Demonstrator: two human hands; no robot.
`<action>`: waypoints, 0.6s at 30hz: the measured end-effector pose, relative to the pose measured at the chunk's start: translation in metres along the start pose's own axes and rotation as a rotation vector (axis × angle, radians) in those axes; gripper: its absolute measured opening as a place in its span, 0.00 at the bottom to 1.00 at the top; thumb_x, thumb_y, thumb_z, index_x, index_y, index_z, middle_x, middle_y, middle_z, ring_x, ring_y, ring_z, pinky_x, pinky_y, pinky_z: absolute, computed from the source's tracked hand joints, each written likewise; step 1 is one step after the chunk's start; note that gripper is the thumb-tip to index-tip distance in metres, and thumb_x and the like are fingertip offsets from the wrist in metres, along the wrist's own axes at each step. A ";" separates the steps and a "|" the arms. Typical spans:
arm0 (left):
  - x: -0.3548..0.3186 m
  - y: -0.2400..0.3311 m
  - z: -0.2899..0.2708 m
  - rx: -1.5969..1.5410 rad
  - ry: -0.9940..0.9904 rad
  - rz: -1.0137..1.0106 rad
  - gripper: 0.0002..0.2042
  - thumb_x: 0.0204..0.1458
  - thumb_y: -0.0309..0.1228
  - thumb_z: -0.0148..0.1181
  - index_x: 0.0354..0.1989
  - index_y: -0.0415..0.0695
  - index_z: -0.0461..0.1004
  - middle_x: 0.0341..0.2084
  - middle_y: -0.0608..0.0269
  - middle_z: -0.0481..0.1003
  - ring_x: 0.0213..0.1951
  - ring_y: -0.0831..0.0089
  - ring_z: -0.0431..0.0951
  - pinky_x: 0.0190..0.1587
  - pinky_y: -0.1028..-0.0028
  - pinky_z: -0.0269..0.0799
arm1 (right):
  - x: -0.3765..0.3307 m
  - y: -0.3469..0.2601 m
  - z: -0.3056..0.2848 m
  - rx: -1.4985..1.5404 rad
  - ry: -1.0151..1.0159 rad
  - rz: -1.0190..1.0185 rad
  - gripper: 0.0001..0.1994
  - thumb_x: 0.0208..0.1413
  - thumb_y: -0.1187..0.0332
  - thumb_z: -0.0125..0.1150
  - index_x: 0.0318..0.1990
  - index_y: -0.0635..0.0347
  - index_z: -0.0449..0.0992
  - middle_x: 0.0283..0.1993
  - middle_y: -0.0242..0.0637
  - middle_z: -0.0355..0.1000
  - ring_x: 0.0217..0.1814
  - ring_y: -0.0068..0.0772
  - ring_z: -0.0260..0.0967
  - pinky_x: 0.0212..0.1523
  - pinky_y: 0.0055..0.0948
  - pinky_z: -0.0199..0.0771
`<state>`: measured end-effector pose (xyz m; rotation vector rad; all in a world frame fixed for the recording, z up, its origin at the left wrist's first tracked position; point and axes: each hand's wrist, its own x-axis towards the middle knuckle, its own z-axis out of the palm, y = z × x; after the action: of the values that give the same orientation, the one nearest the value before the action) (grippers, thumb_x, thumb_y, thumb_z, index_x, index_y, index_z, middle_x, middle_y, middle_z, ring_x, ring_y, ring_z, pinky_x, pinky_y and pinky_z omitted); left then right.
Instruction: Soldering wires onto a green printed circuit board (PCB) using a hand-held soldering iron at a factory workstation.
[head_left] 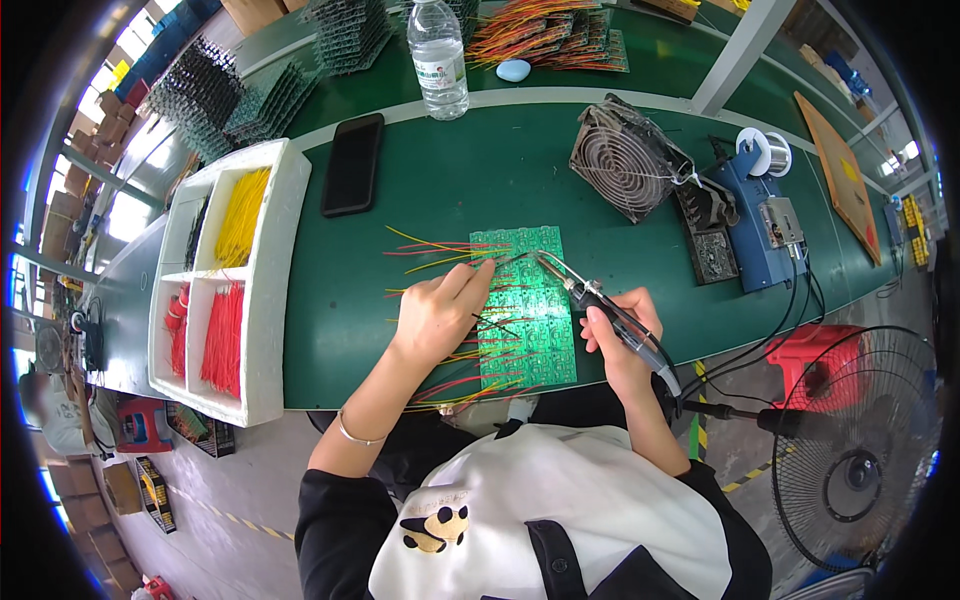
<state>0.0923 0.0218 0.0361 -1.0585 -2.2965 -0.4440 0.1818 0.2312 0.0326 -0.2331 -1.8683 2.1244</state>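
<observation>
A green circuit board panel lies flat on the table in front of me, with red, yellow and black wires along its left side. My left hand rests at the panel's left edge, its fingertips pinched on a thin wire that reaches over the board; the wire's colour is hard to make out. In my right hand is a soldering iron, held like a pen. Its tip, with a thin curved tube beside it, comes down on the upper part of the panel, close to the wire's end.
A white foam tray of yellow, red and black wires stands left, near a phone. Behind are a water bottle and stacked boards. A small fan and a blue solder feeder with cables stand right.
</observation>
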 end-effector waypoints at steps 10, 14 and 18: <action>0.000 0.001 0.001 -0.010 0.007 -0.006 0.14 0.39 0.23 0.59 0.38 0.40 0.75 0.20 0.68 0.65 0.17 0.79 0.70 0.17 0.78 0.66 | -0.001 0.000 -0.002 -0.039 -0.021 -0.020 0.09 0.51 0.75 0.59 0.33 0.64 0.62 0.23 0.39 0.69 0.21 0.20 0.67 0.23 0.19 0.71; -0.001 0.001 0.001 -0.013 0.000 -0.008 0.15 0.39 0.23 0.59 0.39 0.40 0.74 0.20 0.67 0.65 0.17 0.78 0.70 0.17 0.78 0.66 | -0.002 0.001 -0.005 -0.025 0.057 -0.099 0.08 0.53 0.74 0.56 0.33 0.63 0.61 0.21 0.38 0.68 0.18 0.20 0.64 0.33 0.27 0.74; -0.001 0.001 0.004 -0.027 0.011 -0.042 0.13 0.42 0.25 0.61 0.39 0.43 0.75 0.19 0.68 0.67 0.14 0.75 0.68 0.16 0.76 0.65 | -0.002 0.002 -0.008 -0.019 0.144 -0.146 0.08 0.54 0.73 0.55 0.32 0.62 0.61 0.20 0.36 0.67 0.16 0.19 0.60 0.33 0.29 0.74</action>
<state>0.0924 0.0232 0.0325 -1.0198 -2.3122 -0.4976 0.1863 0.2379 0.0288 -0.2399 -1.7682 1.9407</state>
